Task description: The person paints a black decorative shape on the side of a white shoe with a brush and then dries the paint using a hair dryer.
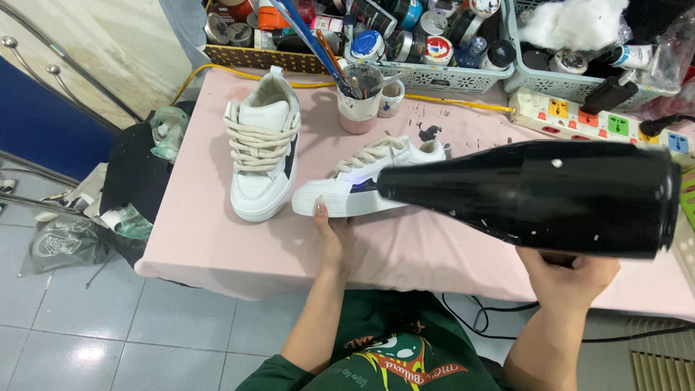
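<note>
The right hand [568, 279] was wrapped around the handle of a black dryer [536, 195], its grip closed on it from below; the handle itself was hidden behind the barrel. The dryer's long, tapering barrel lay nearly level across the view, and its narrow nozzle pointed left at the side of a white sneaker [365, 185], stopping just beside the dark panel on the shoe's flank.

That sneaker lay on the pink bench [217, 239], its toe to the left and its cream laces up. The left hand [331, 232] steadied it from the near side, fingers flat on the bench and the thumb pressed against the white sole; the grip was a loose brace rather than a full clasp, open around the sole's edge.

A second sneaker [262, 156] of the same kind stood just to the left, near the first but apart from it, with its toe toward the person and thick cream laces across the tongue.

Behind both shoes stood a paint-smeared cup [360, 101] full of brushes. Along the back of the bench ran baskets [449, 76] crowded with jars and bottles, and a power strip [579, 116] lay at the right with a yellow cable [449, 100] trailing along the rear edge. Dark bags [134, 177] were heaped on the tiled floor [145, 326] at the left end of the bench.
</note>
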